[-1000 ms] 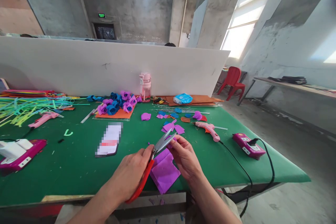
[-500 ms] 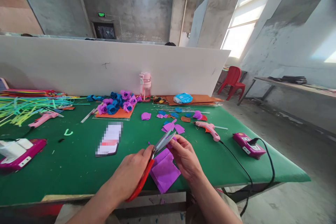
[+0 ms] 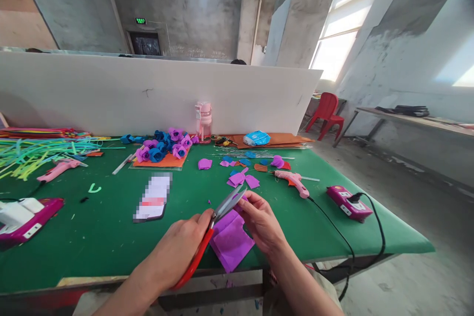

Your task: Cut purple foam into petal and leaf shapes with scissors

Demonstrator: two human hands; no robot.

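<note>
- Readable text first: green wall sign (image 3: 140,20) says EXIT, with characters beside it too small to read.
- Chalk-like writing on the concrete wall (image 3: 200,24) is illegible; same for the print on the blue packet (image 3: 256,138).
- Phone (image 3: 153,197) screen is pixelated, no text to get.
- Scissors (image 3: 197,260), red handles, sit in the left hand (image 3: 185,239) over the near edge of the green table (image 3: 103,237). Long axis runs diagonally: handles lower left, toward the wearer; blades up, right and away. Tips close together.
- Left hand: fingers curled around the handles.
- Right hand (image 3: 263,219): thumb and fingers pinching a small purple piece (image 3: 241,199), right at the blades.
- Purple sheets (image 3: 234,248) lie just below the blades, a corner toward the wearer.
- Pink glue gun (image 3: 294,180), right of the cut petals (image 3: 253,181): nozzle points left, handle toward the wearer.
</note>
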